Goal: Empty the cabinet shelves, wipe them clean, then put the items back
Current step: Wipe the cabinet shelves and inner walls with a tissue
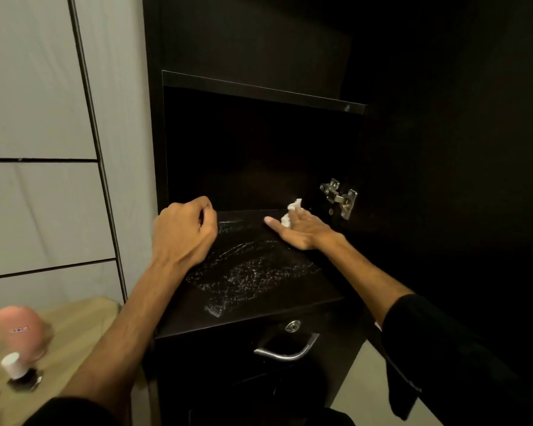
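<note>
Dark cabinet [154,179] standing open, its lower shelf [259,290] bare of items and streaked with wet wipe marks across the middle. Right hand [302,229] laid flat near the shelf's back right corner, fingers extended, pressing a small crumpled white cloth or tissue [291,212] against the board just beside the metal door hinge [339,198]. Left hand [182,232] curled into a loose fist at the shelf's left edge, apparently grasping nothing, resting against the cabinet side for support. Upper shelf [259,90] visible above, too dark to judge for cleanliness. Below the front edge, a drawer with chrome handle [286,348] and a keyhole. Removed items on a light wooden surface [74,321] at far left: a blurred pink rounded bottle [20,329] with a white cap [11,362]. Likely risks: knuckles or cloth catching on the protruding hinge during strokes into that corner; the thin wad shredding or slipping from under flat fingers, there being no pinch on it; damp streaks left to dry as marks, or items returned onto a wet board; the bottle, near the wooden surface's left edge, knocked by a withdrawing left elbow. Small red-and-white label on the bottle, unreadable through blur; no other writing discernible.
</note>
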